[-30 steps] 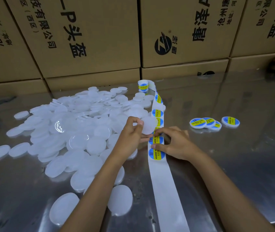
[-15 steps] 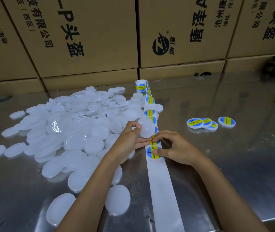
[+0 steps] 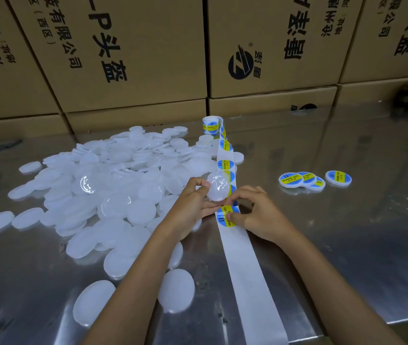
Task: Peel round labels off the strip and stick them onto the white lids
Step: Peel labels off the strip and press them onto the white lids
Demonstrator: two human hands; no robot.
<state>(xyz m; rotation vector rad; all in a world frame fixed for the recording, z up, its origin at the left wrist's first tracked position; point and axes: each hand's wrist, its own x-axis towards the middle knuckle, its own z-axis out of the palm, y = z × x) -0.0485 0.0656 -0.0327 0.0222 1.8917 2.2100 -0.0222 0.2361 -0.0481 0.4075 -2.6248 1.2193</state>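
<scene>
Label (image 3: 227, 215) on strip (image 3: 247, 270): R hand (image 3: 257, 215) pinching its edge | L hand (image 3: 193, 202) gripping white lid (image 3: 217, 186) | steel table (image 3: 347, 245)

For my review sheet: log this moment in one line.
left hand: holds white round lid | right hand: peeling blue-yellow round label

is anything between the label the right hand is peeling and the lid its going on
Nothing visible does. The right hand pinches the label on the strip, and the left hand holds the bare lid just above it, with only open air between them.
</scene>
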